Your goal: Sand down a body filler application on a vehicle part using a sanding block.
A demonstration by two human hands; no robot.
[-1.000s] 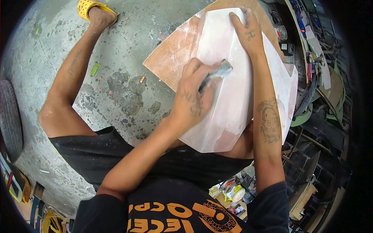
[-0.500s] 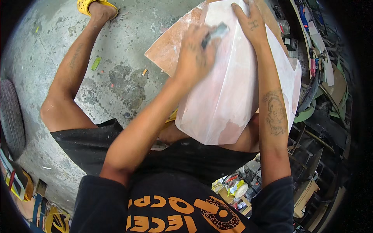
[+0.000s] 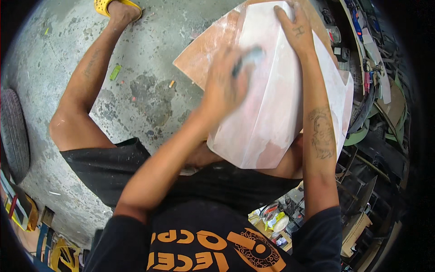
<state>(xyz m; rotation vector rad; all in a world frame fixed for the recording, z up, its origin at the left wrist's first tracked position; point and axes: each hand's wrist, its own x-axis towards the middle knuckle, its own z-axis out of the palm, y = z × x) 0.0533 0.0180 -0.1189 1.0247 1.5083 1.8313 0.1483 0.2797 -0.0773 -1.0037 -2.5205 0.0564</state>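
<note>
A large white panel (image 3: 281,104) lies across the person's lap and right knee, tilted, its far end pointing away from the body. It is a smooth moulded shell with a long ridge down the middle and angled faces on each side; the surface looks chalky and dull, with pinkish patches near its lower edge. Under its far left part sits a flat tan board (image 3: 204,54), dusted white.

The left hand (image 3: 226,86) is on the panel's left face, fingers curled shut around a small grey block (image 3: 249,56) pressed to the surface. Hand and block are blurred, so the block's exact shape and material cannot be made out. The right hand (image 3: 294,27) lies flat and open on the panel's far end, fingers spread, holding nothing, only pressing down.

The floor (image 3: 136,90) is rough grey concrete, stained and pitted, with a few small scraps on it. The person's left leg stretches out over it to a yellow sandal (image 3: 108,5), cut off by the top edge. A dark tyre (image 3: 13,131) curves in at the left rim. On the right stand cluttered shelves (image 3: 376,81), too dark and crowded to sort out.
</note>
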